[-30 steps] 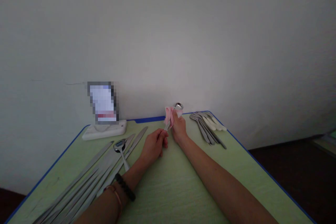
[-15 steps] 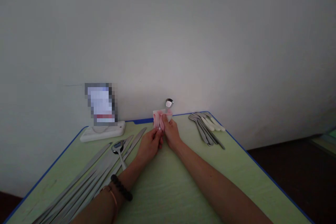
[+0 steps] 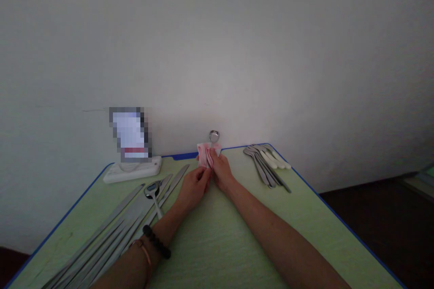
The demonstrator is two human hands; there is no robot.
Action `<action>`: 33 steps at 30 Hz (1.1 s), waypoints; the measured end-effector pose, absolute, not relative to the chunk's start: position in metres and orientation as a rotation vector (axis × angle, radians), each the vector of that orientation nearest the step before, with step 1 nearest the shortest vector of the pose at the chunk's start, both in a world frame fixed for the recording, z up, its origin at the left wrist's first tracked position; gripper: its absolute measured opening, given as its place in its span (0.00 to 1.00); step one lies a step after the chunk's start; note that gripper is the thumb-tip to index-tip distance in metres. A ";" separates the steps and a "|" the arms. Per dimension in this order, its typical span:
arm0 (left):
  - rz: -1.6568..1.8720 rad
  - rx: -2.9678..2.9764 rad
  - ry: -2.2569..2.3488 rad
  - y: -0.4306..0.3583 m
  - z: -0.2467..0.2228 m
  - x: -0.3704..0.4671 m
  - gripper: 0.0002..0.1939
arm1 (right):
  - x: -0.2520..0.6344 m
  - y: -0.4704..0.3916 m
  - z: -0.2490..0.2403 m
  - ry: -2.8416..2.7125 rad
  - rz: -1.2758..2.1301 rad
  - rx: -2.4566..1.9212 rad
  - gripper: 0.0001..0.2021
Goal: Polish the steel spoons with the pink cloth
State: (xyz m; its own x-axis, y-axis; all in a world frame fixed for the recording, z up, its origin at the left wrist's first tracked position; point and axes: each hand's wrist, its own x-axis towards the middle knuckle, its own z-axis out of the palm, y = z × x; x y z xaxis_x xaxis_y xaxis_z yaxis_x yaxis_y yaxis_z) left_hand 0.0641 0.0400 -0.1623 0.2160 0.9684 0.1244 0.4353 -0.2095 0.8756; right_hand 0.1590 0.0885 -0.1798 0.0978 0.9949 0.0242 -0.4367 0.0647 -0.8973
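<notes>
A pink and white cloth (image 3: 204, 155) is bunched between my two hands over the far part of the table. The bowl of a shiny metal spoon (image 3: 214, 136) sticks up above the cloth; its handle is mostly hidden by cloth and fingers. My right hand (image 3: 222, 169) is closed round the cloth and the spoon, with its thumb upright on the front. Lower and to the left, my left hand (image 3: 196, 184) pinches at the cloth's bottom edge, where the handle's end is hidden.
Several knives (image 3: 111, 230) lie on the green table (image 3: 217, 244) at the left, with another spoon (image 3: 152, 190) on them. Spoons and forks (image 3: 266, 171), some white-handled, lie at the right. A blurred-out device (image 3: 130, 135) on a white base (image 3: 134, 169) stands back left.
The spoon's bowl has shifted slightly left and down and turned a little. My left hand's fingertips have moved slightly against the cloth. The laid-out cutlery has not moved.
</notes>
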 end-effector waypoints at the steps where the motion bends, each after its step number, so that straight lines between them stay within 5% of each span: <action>1: 0.924 1.793 1.295 0.040 -0.163 0.065 0.16 | 0.160 0.089 -0.179 -0.788 1.291 -0.868 0.20; 12: 0.897 1.839 1.220 0.028 -0.161 0.068 0.15 | 0.175 0.105 -0.176 -0.565 1.248 -0.764 0.12; 33: 0.915 1.624 1.333 0.043 -0.169 0.073 0.14 | 0.177 0.097 -0.171 -0.900 1.521 -0.794 0.14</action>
